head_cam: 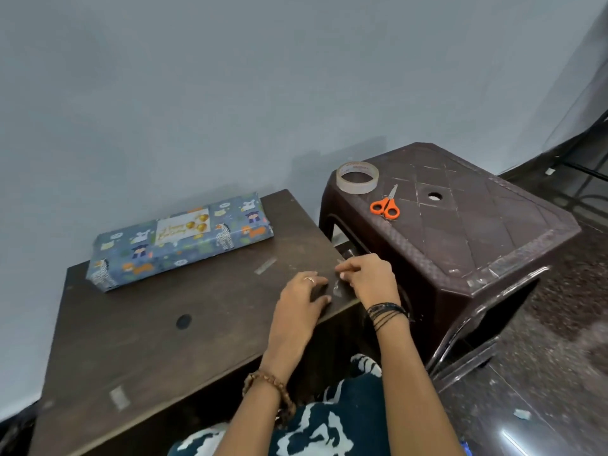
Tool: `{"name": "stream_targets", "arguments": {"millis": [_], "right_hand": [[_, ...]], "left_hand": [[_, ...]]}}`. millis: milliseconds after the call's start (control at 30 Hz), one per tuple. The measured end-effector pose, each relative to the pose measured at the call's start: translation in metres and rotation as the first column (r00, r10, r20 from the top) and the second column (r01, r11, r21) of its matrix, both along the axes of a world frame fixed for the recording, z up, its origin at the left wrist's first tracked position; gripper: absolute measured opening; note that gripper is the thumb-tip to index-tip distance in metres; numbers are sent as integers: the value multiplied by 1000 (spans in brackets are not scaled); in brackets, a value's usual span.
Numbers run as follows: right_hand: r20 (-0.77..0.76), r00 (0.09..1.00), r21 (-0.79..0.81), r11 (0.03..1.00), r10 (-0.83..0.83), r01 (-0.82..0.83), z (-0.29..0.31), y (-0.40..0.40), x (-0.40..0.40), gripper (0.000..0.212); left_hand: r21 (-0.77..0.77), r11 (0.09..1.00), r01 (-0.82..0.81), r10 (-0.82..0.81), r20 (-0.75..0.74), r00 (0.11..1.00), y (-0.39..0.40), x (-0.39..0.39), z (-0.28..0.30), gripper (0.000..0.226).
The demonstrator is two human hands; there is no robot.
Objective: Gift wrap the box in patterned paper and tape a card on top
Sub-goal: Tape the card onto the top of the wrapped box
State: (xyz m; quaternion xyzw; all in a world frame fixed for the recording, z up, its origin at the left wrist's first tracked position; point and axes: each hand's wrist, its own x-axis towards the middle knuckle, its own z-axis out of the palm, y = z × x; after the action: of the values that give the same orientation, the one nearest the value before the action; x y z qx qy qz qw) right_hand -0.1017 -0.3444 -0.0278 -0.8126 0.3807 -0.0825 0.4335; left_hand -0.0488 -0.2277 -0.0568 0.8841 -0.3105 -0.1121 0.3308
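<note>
The box [184, 251], wrapped in blue animal-patterned paper, lies at the back of the dark wooden table [148, 324], with a white birthday card [183, 227] on top. At the table's right edge sits a small strip of clear tape [337, 287]. My left hand [304, 301] rests flat on the table just left of the strip. My right hand [370, 278] curls over the edge, its fingertips pinching the strip.
A brown plastic stool [460, 232] stands right of the table and carries a tape roll [357, 177] and orange-handled scissors [385, 205]. Two more tape strips stick to the table, one mid-table [265, 266] and one near the front left [119, 397]. A grey wall rises behind.
</note>
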Motion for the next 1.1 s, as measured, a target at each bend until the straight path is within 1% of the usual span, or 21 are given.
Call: {"name": "stream_targets", "arguments": {"millis": [67,100,167,267,333,433,467,500,567,633,733,800,900,1000,1100], "right_hand": [[2,996,-35,996,87,-87,-3,6,-7,31],[1,994,-61,992,111,-111,-4,9,-9,31],[-20,992,-86,988,126,-128,-5,11,-7,25],[-48,992,-82,989,119,-123,-3,7,-5,11],[-81,988,-99,986,128,-136,-3,5,-5,9],[-135,980,-132,978,145,-163,-4,7,-6,12],[-117,982,-120,980,146,-160,-5,8,-6,12],[-57,988,-76,986,143,-148,-5,10,-5,13],[117,987,44,993,108,-114,-3,19,-2,11],[220,972,36,996,76,-86,0,31,4,12],[305,949,-13,996,84,-84,2,54,15,15],[321,940,-33,993,115,-111,2,69,23,16],[293,944,-98,987,154,-130,-3,81,37,17],[237,965,-145,986,116,-83,-8,83,50,21],[226,971,-132,990,83,-53,-10,82,60,23]], "left_hand": [[-16,1000,-14,14,-20,1000,3,-8,-1,38],[-38,999,-29,28,-31,999,4,-11,-2,40],[-53,998,-44,44,-13,999,7,-16,-4,41],[-63,996,-57,59,30,998,11,-21,-8,41],[-58,996,-64,66,36,997,12,-21,-9,42],[-48,997,-59,61,39,997,11,-21,-8,43],[-49,997,-54,56,38,998,11,-20,-8,43],[-49,998,-47,49,34,998,12,-20,-7,43],[-36,999,-36,37,18,999,14,-18,-5,42],[-11,999,-49,49,13,999,17,-15,-2,41],[14,994,-113,112,64,992,32,-11,2,38],[17,986,-167,164,110,980,47,-8,2,37],[35,965,-261,254,143,957,63,5,4,43],[89,931,-354,332,197,922,68,25,4,51],[179,908,-378,331,244,912,65,41,1,51]]}}
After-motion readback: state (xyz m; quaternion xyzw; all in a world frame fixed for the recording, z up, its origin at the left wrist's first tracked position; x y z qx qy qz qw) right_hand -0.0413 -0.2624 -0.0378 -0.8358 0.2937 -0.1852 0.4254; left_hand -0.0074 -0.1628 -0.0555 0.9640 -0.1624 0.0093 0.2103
